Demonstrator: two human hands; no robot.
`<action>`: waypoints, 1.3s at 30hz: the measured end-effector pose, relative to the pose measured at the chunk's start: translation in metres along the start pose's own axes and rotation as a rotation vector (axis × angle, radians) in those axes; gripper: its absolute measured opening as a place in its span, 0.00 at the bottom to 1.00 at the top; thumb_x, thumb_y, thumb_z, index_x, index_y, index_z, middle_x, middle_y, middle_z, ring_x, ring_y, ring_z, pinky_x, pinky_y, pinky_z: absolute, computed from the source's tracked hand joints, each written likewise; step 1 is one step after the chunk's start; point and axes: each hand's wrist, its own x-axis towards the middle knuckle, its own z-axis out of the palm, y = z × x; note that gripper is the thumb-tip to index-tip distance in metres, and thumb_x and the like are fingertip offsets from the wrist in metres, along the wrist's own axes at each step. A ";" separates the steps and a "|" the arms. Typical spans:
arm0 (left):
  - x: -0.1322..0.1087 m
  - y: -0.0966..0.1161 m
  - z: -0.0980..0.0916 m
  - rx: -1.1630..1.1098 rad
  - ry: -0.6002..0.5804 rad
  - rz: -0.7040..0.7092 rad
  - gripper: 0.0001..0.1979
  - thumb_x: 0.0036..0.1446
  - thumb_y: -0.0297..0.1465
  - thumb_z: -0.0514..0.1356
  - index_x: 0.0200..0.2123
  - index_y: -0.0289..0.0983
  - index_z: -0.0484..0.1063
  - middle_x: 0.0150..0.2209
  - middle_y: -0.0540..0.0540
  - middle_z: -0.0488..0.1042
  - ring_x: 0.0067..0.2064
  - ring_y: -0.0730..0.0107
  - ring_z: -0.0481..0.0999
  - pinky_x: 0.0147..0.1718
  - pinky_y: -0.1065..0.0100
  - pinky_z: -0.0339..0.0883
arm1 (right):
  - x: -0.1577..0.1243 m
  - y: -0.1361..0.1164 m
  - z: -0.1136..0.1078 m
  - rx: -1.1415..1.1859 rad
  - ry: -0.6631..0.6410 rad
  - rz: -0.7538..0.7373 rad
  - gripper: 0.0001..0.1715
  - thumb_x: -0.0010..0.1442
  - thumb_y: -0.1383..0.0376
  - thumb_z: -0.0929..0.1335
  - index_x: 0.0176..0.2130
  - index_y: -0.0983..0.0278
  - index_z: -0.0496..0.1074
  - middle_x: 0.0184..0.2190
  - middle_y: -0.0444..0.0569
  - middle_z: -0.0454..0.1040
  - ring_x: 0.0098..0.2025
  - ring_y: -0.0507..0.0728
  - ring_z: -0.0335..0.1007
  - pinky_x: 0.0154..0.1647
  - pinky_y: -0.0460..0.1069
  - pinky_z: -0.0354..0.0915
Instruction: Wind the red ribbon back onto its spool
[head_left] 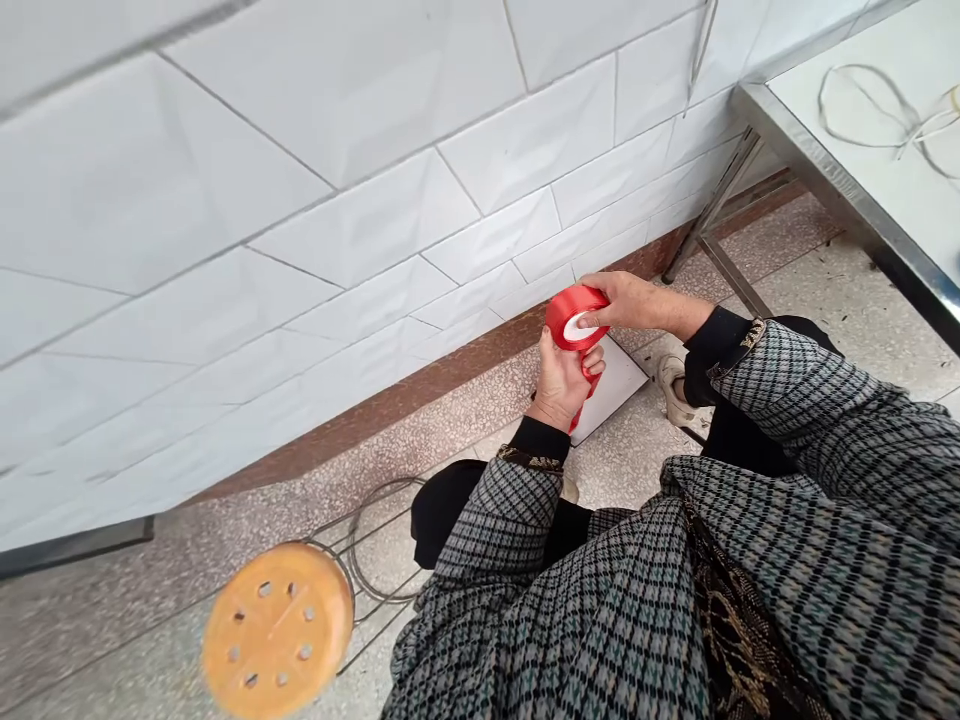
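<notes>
A roll of red ribbon [564,308] with a white core is held between my two hands, close to the foot of the wall. My right hand [630,303] grips its upper right side, the thumb at the core and the fingers over the outer edge. From below, my left hand [561,382] supports the roll with its thumb on the rim and its other fingers curled. A loose red strip [591,384] passes through those fingers and hangs down beside the wrist. Under the hands, a flat white panel [613,388] lies on the floor, partly covered by the left hand and ribbon.
White tiled wall [360,230] rises directly ahead, with a brown skirting [420,385] at its base. An orange round stool [279,628] with a wire frame stands at lower left. At upper right, a steel-edged table [847,180] carries a loop of white cable [892,105].
</notes>
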 end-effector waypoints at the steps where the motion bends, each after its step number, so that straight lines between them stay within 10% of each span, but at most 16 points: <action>1: -0.001 0.000 0.002 -0.019 0.006 0.015 0.31 0.62 0.64 0.57 0.36 0.39 0.70 0.26 0.52 0.62 0.24 0.76 0.60 0.22 0.72 0.59 | 0.000 0.000 0.002 0.114 -0.002 0.015 0.16 0.60 0.59 0.76 0.45 0.65 0.77 0.39 0.49 0.79 0.40 0.58 0.73 0.43 0.52 0.69; 9: -0.010 0.006 0.007 0.144 -0.016 0.093 0.33 0.62 0.66 0.55 0.34 0.40 0.69 0.27 0.51 0.61 0.27 0.73 0.60 0.26 0.68 0.62 | -0.001 -0.001 0.003 0.274 -0.041 -0.046 0.24 0.68 0.59 0.71 0.61 0.63 0.76 0.53 0.53 0.83 0.53 0.61 0.79 0.52 0.55 0.76; 16: -0.006 0.014 -0.017 0.367 0.010 0.125 0.16 0.51 0.34 0.76 0.27 0.36 0.70 0.24 0.54 0.65 0.26 0.78 0.62 0.30 0.71 0.62 | -0.010 -0.010 -0.028 0.130 -0.046 -0.018 0.25 0.71 0.61 0.69 0.64 0.63 0.74 0.52 0.56 0.84 0.52 0.64 0.78 0.52 0.58 0.75; 35: -0.006 0.019 -0.020 0.441 0.077 -0.069 0.22 0.47 0.33 0.77 0.26 0.37 0.63 0.19 0.61 0.53 0.17 0.87 0.49 0.18 0.77 0.40 | -0.005 0.000 -0.033 -0.376 -0.183 0.014 0.10 0.70 0.60 0.71 0.47 0.64 0.77 0.43 0.53 0.82 0.42 0.59 0.73 0.43 0.52 0.63; 39: -0.004 0.022 -0.018 0.430 0.088 -0.147 0.24 0.59 0.50 0.68 0.28 0.36 0.68 0.19 0.59 0.55 0.16 0.86 0.45 0.17 0.75 0.37 | -0.003 0.003 -0.030 -0.515 -0.192 -0.009 0.11 0.71 0.58 0.71 0.47 0.63 0.77 0.45 0.54 0.82 0.42 0.60 0.74 0.43 0.52 0.62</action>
